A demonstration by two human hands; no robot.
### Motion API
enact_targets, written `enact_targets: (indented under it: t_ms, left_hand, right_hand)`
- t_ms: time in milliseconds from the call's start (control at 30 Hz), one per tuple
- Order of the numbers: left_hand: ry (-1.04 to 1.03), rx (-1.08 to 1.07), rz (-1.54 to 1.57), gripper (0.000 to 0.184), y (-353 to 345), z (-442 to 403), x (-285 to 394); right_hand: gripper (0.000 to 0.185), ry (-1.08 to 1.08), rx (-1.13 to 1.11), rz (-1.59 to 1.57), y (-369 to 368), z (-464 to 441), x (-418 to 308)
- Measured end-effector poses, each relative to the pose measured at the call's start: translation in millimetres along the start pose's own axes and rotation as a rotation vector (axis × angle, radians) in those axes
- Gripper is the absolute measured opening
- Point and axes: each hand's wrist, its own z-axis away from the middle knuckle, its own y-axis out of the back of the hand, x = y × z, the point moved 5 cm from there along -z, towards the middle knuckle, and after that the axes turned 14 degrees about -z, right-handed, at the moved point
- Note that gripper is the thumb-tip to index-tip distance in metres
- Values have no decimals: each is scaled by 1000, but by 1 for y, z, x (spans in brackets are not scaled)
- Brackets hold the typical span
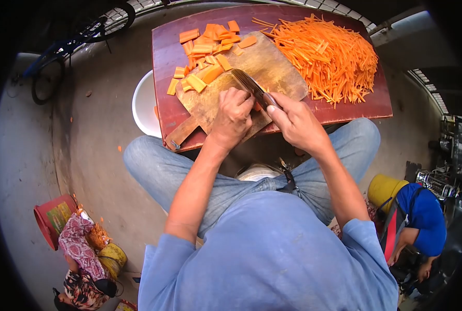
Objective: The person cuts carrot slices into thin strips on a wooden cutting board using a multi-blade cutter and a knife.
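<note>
A worn wooden cutting board (270,59) with a handle lies on the dark red table (163,52). My right hand (295,122) is wrapped round the handle of a knife (250,83), whose blade points up and to the left over the board. Beside the blade, my left hand (233,114) is closed with curled fingers on a piece of carrot, mostly hidden; a bit of orange shows between the hands. Thick carrot slices (205,46) lie on the board's upper left and on the table. To the right is a large heap of shredded carrot (332,57).
A white basin (147,106) stands left of the table. A bicycle (46,65) is at the upper left. One person (85,259) sits at the lower left near a red bucket (45,223); another (428,217) is at the lower right by a yellow bucket (384,191).
</note>
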Motion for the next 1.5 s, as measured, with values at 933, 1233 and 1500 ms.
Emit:
enact_targets:
  t_ms: [933,1233,1500]
  left_hand:
    - [12,9,-2,11,0,2,1]
    - [20,11,-8,9,-1,4,0]
    - [28,11,-22,9,-2,7,-2]
  right_hand:
    - [25,23,26,3,-5,1,11]
    - [22,90,59,2,-11,8,1]
    - [23,21,47,-29,-10,13,4]
